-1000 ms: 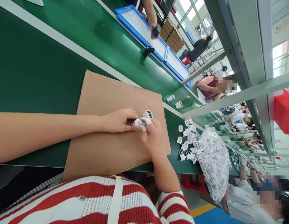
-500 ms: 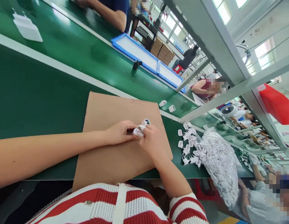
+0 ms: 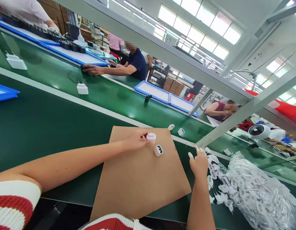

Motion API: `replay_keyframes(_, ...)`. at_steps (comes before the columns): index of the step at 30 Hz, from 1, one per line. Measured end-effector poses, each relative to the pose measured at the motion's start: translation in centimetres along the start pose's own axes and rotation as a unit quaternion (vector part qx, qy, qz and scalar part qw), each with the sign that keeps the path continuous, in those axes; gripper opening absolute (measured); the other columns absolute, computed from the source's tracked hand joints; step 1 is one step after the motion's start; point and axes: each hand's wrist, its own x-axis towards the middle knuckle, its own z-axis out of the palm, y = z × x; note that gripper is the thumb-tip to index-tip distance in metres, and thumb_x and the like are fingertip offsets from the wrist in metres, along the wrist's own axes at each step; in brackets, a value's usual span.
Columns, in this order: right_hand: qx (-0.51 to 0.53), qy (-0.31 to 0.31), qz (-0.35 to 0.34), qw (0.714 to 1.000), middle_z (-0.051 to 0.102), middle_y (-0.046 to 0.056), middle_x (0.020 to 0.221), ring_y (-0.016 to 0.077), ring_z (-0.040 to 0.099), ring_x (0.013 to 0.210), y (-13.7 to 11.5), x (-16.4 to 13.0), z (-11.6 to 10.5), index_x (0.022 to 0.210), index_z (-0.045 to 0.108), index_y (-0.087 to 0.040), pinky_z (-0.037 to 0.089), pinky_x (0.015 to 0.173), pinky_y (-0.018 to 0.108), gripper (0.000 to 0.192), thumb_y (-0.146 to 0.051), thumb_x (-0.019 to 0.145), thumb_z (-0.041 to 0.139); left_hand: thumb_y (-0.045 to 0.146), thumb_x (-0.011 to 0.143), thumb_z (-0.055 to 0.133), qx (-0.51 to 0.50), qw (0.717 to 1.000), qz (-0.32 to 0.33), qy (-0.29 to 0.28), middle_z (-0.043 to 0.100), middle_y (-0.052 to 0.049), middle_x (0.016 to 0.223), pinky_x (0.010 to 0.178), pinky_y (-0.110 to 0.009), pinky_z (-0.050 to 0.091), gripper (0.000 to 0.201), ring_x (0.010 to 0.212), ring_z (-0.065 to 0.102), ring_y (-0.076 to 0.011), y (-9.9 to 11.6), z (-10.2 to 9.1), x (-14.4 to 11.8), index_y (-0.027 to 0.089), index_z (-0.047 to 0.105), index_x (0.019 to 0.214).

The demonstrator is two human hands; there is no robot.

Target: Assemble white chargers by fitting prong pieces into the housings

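Over the upper part of a brown cardboard sheet (image 3: 143, 179), my left hand (image 3: 136, 140) is closed on a white plug charger (image 3: 151, 137), its pins pointing up. The hand is slightly smeared by motion. Just below it, a white charger housing (image 3: 159, 150) stands on the cardboard with its open end showing green inside. My right hand (image 3: 200, 163) is to the right of the cardboard, with thumb and fingers apart and white covers on some fingertips. It holds nothing visible and is beside a pile of white plug parts (image 3: 221, 188).
A large clear plastic bag (image 3: 262, 191) of white parts lies at the right. Across the white strip, the green belt (image 3: 114, 92) carries two housings and white chargers (image 3: 82, 88). A metal post (image 3: 224, 118) slants up near my right hand. A co-worker's hand (image 3: 92, 69) reaches onto the far edge.
My hands have parted: the right has let go and moved right to the pile, while the left keeps the charger and has moved up the cardboard. The camera view has shifted.
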Motion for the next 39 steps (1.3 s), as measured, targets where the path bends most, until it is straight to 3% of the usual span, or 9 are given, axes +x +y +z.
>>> replay_keyframes(3,-0.157,-0.091,0.158,0.971,0.056,0.027,0.147,0.0442,0.053,0.137,2.5,1.4,0.0,0.147,0.055,-0.012,0.045,0.105,0.058,0.058,-0.033,0.093,0.054,0.048,0.084,0.064,0.068,0.992,-0.074,0.076,0.077,-0.004,0.109,0.081,-0.031,0.053,0.039,0.096,0.070,-0.0251,-1.5,-1.5,5.2,0.022,0.072,0.112)
replay_keyframes(6,-0.167,-0.122,0.164,0.965,0.066,0.021,0.136,0.0402,0.058,0.131,3.8,1.5,0.5,0.138,0.064,-0.017,0.049,0.097,0.048,0.049,-0.024,0.091,0.055,0.041,0.084,0.064,0.104,0.982,-0.111,0.110,0.077,-0.009,0.113,0.084,-0.033,0.053,0.035,0.103,0.070,-0.0287,-3.2,-2.3,9.8,0.020,0.071,0.110)
replay_keyframes(12,-0.141,-0.057,0.139,0.978,0.072,0.020,0.124,0.0416,0.061,0.123,3.9,1.3,0.5,0.118,0.074,-0.021,0.045,0.100,0.054,0.036,-0.031,0.087,0.058,0.030,0.076,0.069,0.156,0.957,-0.175,0.169,0.074,-0.017,0.117,0.100,-0.047,0.051,0.042,0.118,0.064,-0.0395,-4.9,-2.4,13.3,0.017,0.070,0.116)
replay_keyframes(16,0.027,0.050,0.077,0.995,0.071,0.022,0.121,0.0369,0.065,0.118,1.9,0.8,1.0,0.114,0.068,-0.015,0.048,0.101,0.048,0.040,-0.042,0.085,0.061,0.031,0.085,0.064,0.182,0.946,-0.116,0.240,0.047,-0.021,0.156,0.124,-0.061,0.024,0.066,0.153,0.027,-0.0431,-4.6,-0.5,13.1,0.014,0.050,0.147)
replay_keyframes(20,0.209,-0.032,-0.011,0.977,0.073,0.015,0.116,0.0278,0.070,0.106,-0.5,-0.1,2.4,0.114,0.061,-0.018,0.053,0.094,0.041,0.040,-0.046,0.085,0.061,0.034,0.086,0.066,0.154,0.979,0.009,0.137,0.046,-0.013,0.159,0.128,-0.054,0.024,0.064,0.152,0.032,-0.0371,-3.9,2.8,14.0,0.019,0.053,0.147)
replay_keyframes(25,0.230,-0.251,-0.026,0.940,0.075,0.008,0.109,0.0199,0.072,0.083,-1.7,-1.5,1.3,0.105,0.064,-0.020,0.054,0.074,0.033,0.031,-0.043,0.084,0.066,0.047,0.082,0.079,0.127,0.989,-0.056,0.047,0.044,-0.018,0.162,0.121,-0.043,0.038,0.091,0.152,0.037,-0.0379,-2.8,5.6,17.4,0.014,0.043,0.158)
replay_keyframes(28,0.215,-0.310,-0.028,0.926,0.074,0.005,0.099,0.0172,0.070,0.077,-1.8,-2.5,0.0,0.097,0.065,-0.020,0.053,0.070,0.029,0.027,-0.039,0.080,0.071,0.047,0.086,0.078,0.112,0.990,-0.083,0.014,0.049,-0.017,0.159,0.119,-0.045,0.042,0.077,0.147,0.045,-0.0352,-2.3,6.2,18.9,0.017,0.051,0.152)
replay_keyframes(34,0.164,-0.320,-0.039,0.932,0.073,0.003,0.095,0.0160,0.067,0.073,-2.4,-3.6,-0.8,0.090,0.065,-0.021,0.048,0.065,0.027,0.023,-0.036,0.075,0.074,0.039,0.101,0.065,0.106,0.987,-0.124,0.015,0.065,-0.012,0.132,0.107,-0.052,0.052,0.034,0.121,0.063,-0.0269,-1.3,7.2,19.1,0.017,0.066,0.127)
replay_keyframes(39,0.135,-0.193,-0.008,0.972,0.070,0.002,0.075,0.0180,0.060,0.064,-2.3,-2.8,-0.3,0.079,0.068,-0.023,0.042,0.060,0.029,0.035,-0.057,0.085,0.063,0.030,0.101,0.062,0.068,0.991,-0.091,0.065,0.068,-0.012,0.129,0.107,-0.047,0.051,0.033,0.119,0.064,-0.0257,0.8,5.3,17.5,0.015,0.064,0.130)
